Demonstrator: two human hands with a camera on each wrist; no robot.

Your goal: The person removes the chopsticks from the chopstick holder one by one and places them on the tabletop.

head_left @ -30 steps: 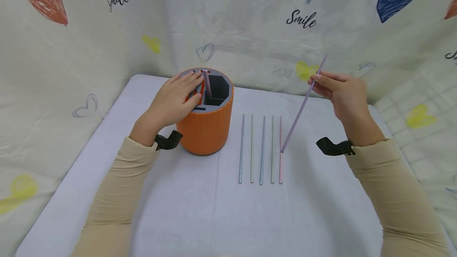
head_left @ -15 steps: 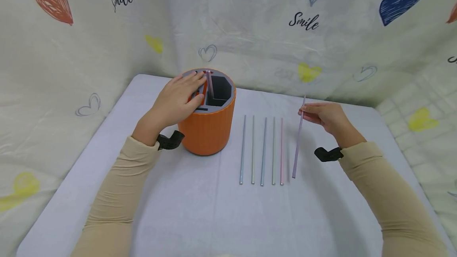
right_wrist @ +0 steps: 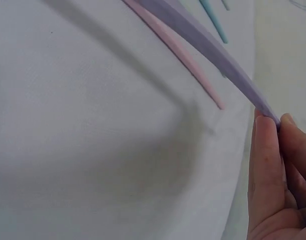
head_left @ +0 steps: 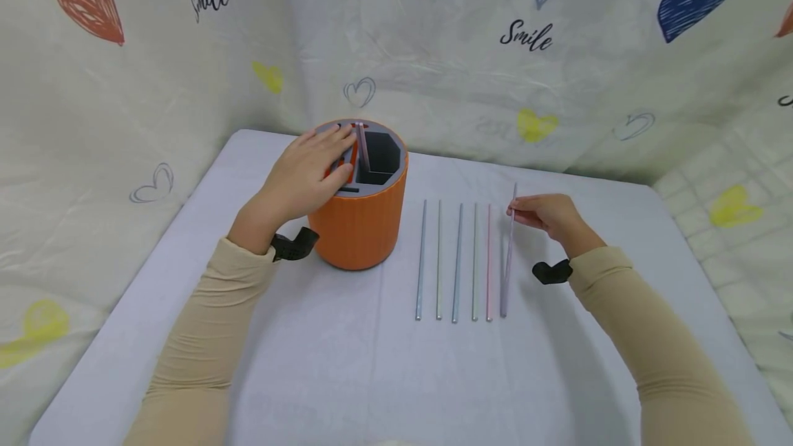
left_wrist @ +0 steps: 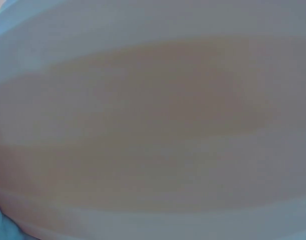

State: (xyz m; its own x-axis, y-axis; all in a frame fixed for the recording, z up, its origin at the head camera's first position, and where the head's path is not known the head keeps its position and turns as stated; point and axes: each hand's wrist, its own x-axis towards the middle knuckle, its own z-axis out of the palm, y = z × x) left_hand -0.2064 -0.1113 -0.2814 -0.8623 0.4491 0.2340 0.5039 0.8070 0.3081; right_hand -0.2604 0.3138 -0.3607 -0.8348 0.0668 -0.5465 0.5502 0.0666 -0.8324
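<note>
My right hand pinches a thin lilac stick near its far end, between thumb and fingertips. The stick slants down toward the table, its near end low by the row of sticks. In the right wrist view the fingers grip the lilac stick, and a pink stick lies beyond it. My left hand lies with extended fingers on top of an orange cylindrical holder, covering part of its grey top. A pale pinkish stick stands in the holder. The left wrist view is a blur.
Left of the lilac stick, several thin sticks lie side by side: a pink stick, green ones and blue ones. The white table ends at a cloth backdrop printed with hearts.
My right hand has come down and to the left, bringing the lilac stick from a raised slant to beside the pink one. The left hand stays on the holder.
</note>
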